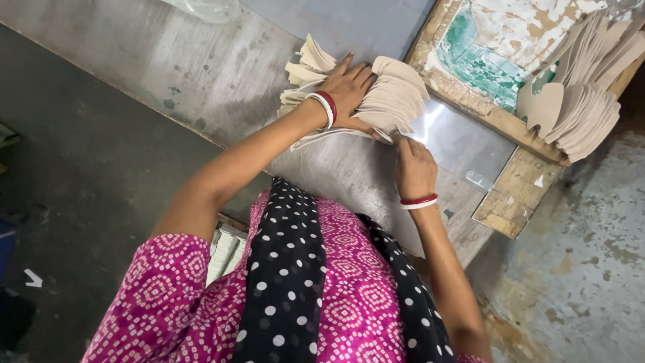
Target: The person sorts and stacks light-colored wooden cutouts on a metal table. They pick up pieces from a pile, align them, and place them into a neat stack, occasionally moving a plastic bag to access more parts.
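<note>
The left hand point(349, 91) is pressing flat, fingers spread, on a fanned stack of beige cut-outs point(393, 101) lying on the desk point(201, 67); the right hand point(413, 168) is pinching its lower edge. Another stack point(584, 114) is sitting aside, seemingly sorted.

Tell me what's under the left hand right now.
The left hand presses flat on a fanned stack of beige cut pieces lying on the grey metal table. Pieces directly beneath the palm are hidden.

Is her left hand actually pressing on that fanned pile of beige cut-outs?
Touching. The head view shows the left hand lying flat on the fanned beige cut-outs, fingers spread over them with no gap visible.
</note>
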